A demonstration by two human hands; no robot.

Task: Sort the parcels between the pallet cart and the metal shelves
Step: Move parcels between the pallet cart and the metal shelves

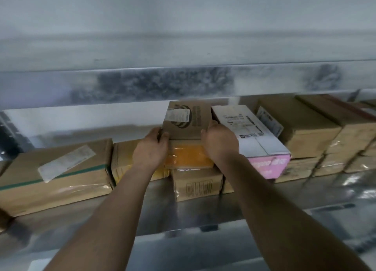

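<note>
Sorting under way: shelf (203,209) already holds a row of parcels; one box (188,121) is in hand.

Left hand (151,146) and right hand (218,142) clamp the brown, labelled box by its sides atop an orange parcel (188,155), beside a white box (250,128). Cart not in view; remaining count cannot be judged.
</note>
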